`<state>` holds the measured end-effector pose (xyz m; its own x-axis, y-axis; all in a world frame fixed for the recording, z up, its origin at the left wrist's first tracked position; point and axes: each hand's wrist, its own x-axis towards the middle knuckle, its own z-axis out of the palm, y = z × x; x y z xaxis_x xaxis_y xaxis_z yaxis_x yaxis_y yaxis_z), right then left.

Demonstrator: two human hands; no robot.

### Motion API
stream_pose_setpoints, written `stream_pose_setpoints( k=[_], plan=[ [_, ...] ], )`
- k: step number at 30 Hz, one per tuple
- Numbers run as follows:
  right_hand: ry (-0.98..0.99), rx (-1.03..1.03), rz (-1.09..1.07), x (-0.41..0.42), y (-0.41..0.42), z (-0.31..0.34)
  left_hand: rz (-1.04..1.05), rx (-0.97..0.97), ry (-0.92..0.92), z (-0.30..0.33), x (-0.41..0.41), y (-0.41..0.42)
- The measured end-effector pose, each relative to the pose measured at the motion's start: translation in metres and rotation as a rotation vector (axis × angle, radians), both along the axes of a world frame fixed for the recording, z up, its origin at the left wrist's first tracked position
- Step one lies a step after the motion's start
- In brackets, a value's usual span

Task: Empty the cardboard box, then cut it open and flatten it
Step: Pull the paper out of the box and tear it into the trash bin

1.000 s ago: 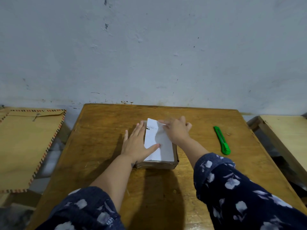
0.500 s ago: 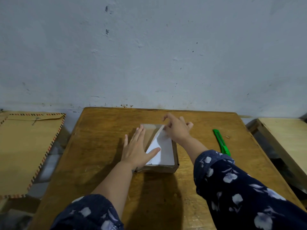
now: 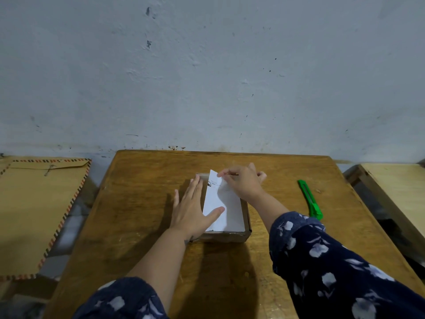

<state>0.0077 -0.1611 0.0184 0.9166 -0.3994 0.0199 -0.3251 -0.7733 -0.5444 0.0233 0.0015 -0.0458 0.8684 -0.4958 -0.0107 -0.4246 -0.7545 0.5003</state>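
Observation:
A small brown cardboard box (image 3: 226,236) lies flat in the middle of the wooden table (image 3: 142,203). A white paper label (image 3: 230,210) covers its top, and its far corner is lifted. My right hand (image 3: 241,183) pinches that raised far corner of the label. Flat against the box's left side rests my left hand (image 3: 193,207), fingers spread, with the thumb lying on the label. A green utility knife (image 3: 309,199) lies on the table to the right of the box, untouched.
A large brown envelope (image 3: 34,210) with a striped border lies on a surface to the left. A pale wooden surface (image 3: 400,189) stands to the right. The grey wall (image 3: 207,77) rises just behind the table's far edge.
The label's far corner was folded over towards me half a second ago, baring the box top; now it stands lifted at the far end in my right hand. My left hand has stayed put.

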Motion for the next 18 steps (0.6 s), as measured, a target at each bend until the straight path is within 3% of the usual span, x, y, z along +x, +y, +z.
stream_pose_setpoints(
  k=[8,18],
  plan=[
    [0.238,-0.366,0.277,0.001,-0.006,0.014,-0.024,0.017,-0.019,0.003,0.001,0.003],
    [0.217,-0.511,0.298,-0.012,-0.005,0.033,-0.062,0.115,-0.014,0.015,0.006,0.001]
  ],
)
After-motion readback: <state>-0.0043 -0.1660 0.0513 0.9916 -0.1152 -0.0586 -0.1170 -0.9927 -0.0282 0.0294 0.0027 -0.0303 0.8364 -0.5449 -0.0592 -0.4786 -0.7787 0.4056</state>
